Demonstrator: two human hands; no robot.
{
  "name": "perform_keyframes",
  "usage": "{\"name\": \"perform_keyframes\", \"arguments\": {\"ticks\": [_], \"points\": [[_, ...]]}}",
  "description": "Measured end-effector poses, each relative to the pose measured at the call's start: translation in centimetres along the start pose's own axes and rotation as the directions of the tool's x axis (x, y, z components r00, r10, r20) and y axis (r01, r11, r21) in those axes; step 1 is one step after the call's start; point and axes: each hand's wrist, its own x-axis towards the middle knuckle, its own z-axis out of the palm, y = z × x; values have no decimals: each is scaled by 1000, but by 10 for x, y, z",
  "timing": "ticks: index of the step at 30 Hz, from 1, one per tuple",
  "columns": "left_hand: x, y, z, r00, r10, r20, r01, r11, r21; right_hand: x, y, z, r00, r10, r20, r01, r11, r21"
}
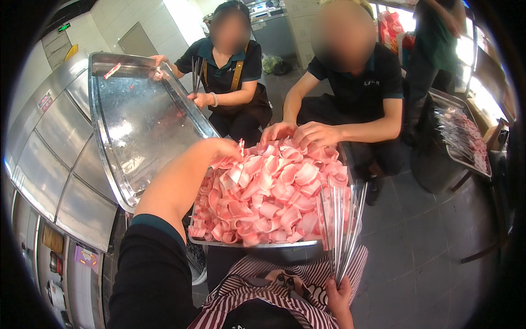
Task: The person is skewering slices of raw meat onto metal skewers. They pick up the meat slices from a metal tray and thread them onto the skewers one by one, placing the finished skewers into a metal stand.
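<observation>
A heap of thin, curled pink-and-white raw meat slices (267, 193) fills a shallow metal tray (283, 245) in front of me. My left hand (224, 149) reaches over to the heap's far left corner and touches the meat there. Its fingers are bent and partly hidden, so whether they grip a slice is unclear. Low on the right, my right hand (339, 291) is closed around the lower ends of several metal skewers (340, 230). They fan upward, bare, in front of the tray's right edge.
A co-worker tilts a large metal tray (144, 111) with meat scraps beside the heap and holds skewers (197, 76). Another co-worker's hands (302, 133) are on the heap's far side. At right, a tray (460, 135) carries loaded skewers. Steel cabinets (78, 156) line the left.
</observation>
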Motion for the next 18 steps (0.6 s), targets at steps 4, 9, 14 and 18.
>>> {"name": "perform_keyframes", "arguments": {"ticks": [4, 9, 14, 18], "points": [[6, 7, 22, 968, 181, -173, -143, 967, 210, 0, 1, 0, 999, 36, -1, -36, 999, -24], [-26, 25, 61, 847, 302, -438, -189, 940, 283, -2, -2, 1, 996, 84, -8, -84, 996, 16], [-29, 21, 95, 772, 309, -555, -42, 897, 440, -3, -14, 3, 990, 142, -6, -141, 986, 85], [-20, -13, 121, 633, 278, -723, -68, 950, 306, -6, -6, 1, 992, 125, -36, -122, 990, 78]]}}
